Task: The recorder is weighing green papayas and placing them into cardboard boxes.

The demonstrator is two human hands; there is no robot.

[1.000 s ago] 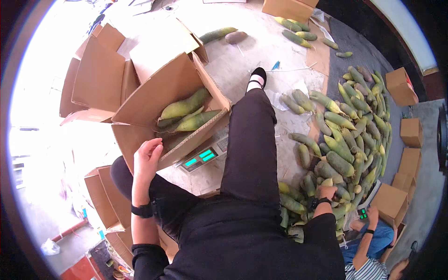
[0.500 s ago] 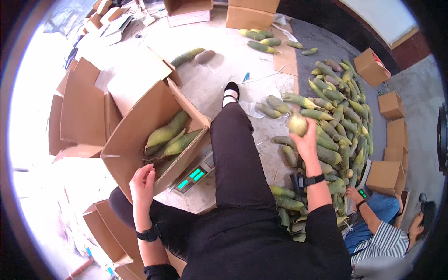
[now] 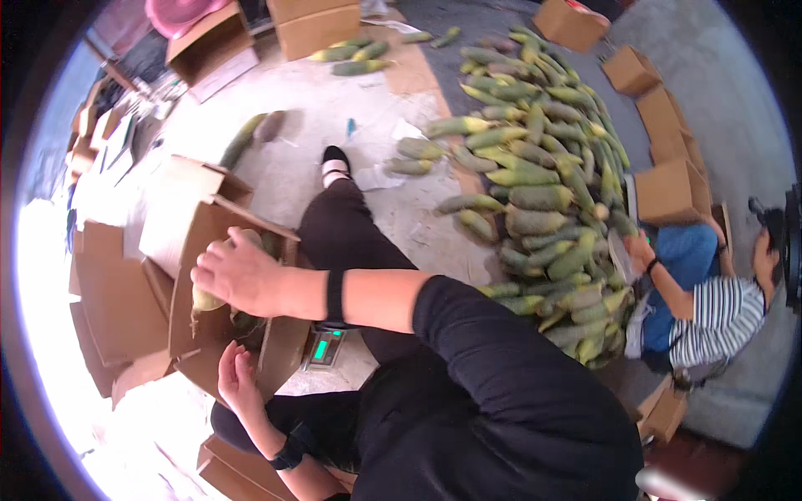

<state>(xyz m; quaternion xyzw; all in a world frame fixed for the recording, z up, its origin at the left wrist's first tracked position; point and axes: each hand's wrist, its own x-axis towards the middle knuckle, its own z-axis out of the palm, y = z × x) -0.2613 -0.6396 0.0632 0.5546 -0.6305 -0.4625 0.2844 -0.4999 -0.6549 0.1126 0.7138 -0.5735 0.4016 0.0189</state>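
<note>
At centre left, a pale green radish (image 3: 205, 301) is clamped by the right hand (image 3: 246, 278) over a carton (image 3: 288, 355); lower, the left hand (image 3: 241, 387) is held with fingers slightly apart.

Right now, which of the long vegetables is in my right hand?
The pale vegetable beneath your right hand, its thin root showing; darker ones lie in the carton, and the heap lies apart.

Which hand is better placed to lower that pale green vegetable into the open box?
Probably the right hand: it is over the open box, gripping the pale green vegetable. The left hand looks empty, fingers loosely curled, by the box's near side.
</note>
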